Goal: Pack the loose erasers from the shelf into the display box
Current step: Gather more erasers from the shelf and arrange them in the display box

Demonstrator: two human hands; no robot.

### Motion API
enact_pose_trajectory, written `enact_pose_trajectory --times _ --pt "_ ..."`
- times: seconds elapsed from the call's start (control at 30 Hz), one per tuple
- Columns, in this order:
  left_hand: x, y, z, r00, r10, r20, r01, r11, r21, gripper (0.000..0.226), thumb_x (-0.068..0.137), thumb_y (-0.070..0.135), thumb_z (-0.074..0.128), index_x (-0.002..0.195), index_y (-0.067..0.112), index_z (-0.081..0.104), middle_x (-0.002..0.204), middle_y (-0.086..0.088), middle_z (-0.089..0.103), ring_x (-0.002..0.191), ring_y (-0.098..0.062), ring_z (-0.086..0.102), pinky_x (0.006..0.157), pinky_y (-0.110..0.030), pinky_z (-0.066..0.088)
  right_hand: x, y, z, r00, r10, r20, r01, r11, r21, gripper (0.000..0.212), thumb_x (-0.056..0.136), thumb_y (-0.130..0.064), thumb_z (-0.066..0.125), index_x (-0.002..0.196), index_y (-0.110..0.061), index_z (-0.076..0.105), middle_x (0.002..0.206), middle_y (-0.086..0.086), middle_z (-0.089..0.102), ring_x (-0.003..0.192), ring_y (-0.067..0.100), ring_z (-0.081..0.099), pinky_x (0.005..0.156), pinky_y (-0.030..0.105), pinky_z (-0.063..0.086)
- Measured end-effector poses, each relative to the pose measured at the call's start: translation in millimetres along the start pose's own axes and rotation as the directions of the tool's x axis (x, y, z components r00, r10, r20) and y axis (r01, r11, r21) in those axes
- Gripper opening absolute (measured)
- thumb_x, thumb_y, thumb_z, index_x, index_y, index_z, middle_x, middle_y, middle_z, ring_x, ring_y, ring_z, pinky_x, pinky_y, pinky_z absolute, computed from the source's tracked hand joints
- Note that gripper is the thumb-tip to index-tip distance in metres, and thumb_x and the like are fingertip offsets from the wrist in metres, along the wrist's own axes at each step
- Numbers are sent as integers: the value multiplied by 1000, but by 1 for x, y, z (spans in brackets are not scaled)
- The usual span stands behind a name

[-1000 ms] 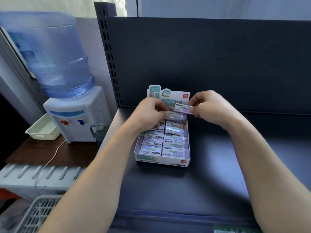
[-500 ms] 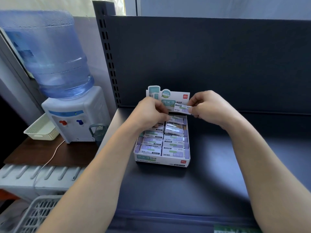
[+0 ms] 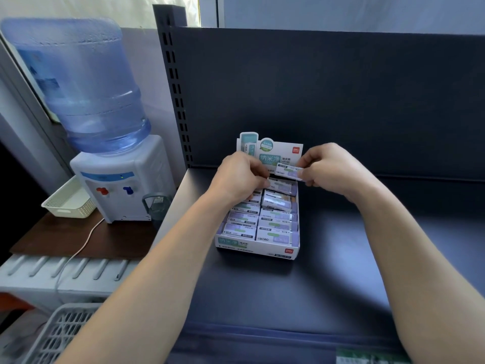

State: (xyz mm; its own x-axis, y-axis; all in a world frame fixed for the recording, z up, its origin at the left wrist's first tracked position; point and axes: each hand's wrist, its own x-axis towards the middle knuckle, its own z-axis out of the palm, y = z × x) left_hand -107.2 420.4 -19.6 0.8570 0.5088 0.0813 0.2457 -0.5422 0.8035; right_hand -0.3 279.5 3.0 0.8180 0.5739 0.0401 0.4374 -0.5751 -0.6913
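Note:
A white display box [image 3: 256, 247] with an upright header card stands on the dark shelf [image 3: 262, 298]. Two rows of wrapped purple and white erasers [image 3: 275, 224] fill it. My right hand [image 3: 330, 168] pinches one eraser [image 3: 288, 171] by its right end, holding it level above the box's back row. My left hand [image 3: 240, 177] hovers over the back left of the box, fingers curled downward onto the erasers there; its fingertips hide what they touch.
A water dispenser [image 3: 115, 179] with a large blue bottle stands left of the shelf on a brown table. A cream basket [image 3: 68, 203] sits beside it, a grey cup [image 3: 157, 206] near the shelf edge. A white crate [image 3: 56, 334] lies at bottom left.
Almost nothing has moved. My right hand keeps the eraser above the back row; my left hand's fingers have settled slightly lower at the back left of the box.

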Motion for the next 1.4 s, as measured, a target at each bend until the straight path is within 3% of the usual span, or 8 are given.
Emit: enact_pose_trajectory --times 0.2,0.33,0.47,0.53,0.9,1.07,1.23,1.4 --pt "2 2 -5 998 -49 47 47 998 33 9 78 10 74 72 12 68 60 0 62 38 -7 49 40 -16 39 -2 0 -1 999 16 46 -16 1000 -4 9 77 -5 62 77 -11 68 68 6 67 66 18 60 75 39 55" --pt "3 -5 -9 997 -73 17 74 997 -34 11 84 6 66 89 12 73 71 -2 67 42 -8 51 47 -18 45 -5 1 -1 992 5 126 -3 1000 -17 11 76 -2 64 83 -9 71 72 7 68 64 16 59 70 35 52" --pt "3 -5 -7 998 -3 -58 14 982 187 12 80 18 72 91 18 76 92 2 72 80 -14 64 76 -32 54 -3 0 0 991 12 132 -8 999 -36 15 71 -2 62 77 -9 73 75 11 70 67 19 58 76 43 55" --pt "2 -4 -7 998 4 -62 10 972 233 10 78 22 73 87 22 77 93 4 72 90 -15 63 83 -34 53 -3 -1 1 992 17 128 -10 999 -52 16 70 -1 59 77 -8 72 74 9 69 68 19 57 77 44 55" --pt "4 -6 -11 998 60 13 -61 952 301 10 83 21 69 91 22 74 96 6 68 92 -14 60 82 -31 50 -9 -6 19 991 -65 116 87 977 -196 18 74 -21 76 92 -21 73 90 -2 68 84 16 61 70 25 46" --pt "4 -8 -11 997 79 -5 -75 961 266 5 81 17 70 85 20 73 95 4 67 90 -15 60 80 -31 49 -8 -6 19 991 -95 95 115 964 -239 12 79 -25 73 88 -17 70 87 0 66 80 18 60 63 26 41" --pt "1 -11 -10 993 111 -29 -102 968 231 12 83 10 67 87 19 73 94 4 67 92 -15 61 84 -32 51 -12 -14 25 981 -180 65 189 863 -469 19 88 -26 62 100 -11 66 99 8 62 83 28 57 66 31 45" --pt "-1 -8 -10 993 118 14 -118 968 221 8 82 15 69 82 20 75 83 9 62 87 -12 59 83 -31 51 -16 -16 23 970 -240 33 220 816 -535 25 88 -21 60 113 -17 64 108 11 63 94 35 59 72 34 48"
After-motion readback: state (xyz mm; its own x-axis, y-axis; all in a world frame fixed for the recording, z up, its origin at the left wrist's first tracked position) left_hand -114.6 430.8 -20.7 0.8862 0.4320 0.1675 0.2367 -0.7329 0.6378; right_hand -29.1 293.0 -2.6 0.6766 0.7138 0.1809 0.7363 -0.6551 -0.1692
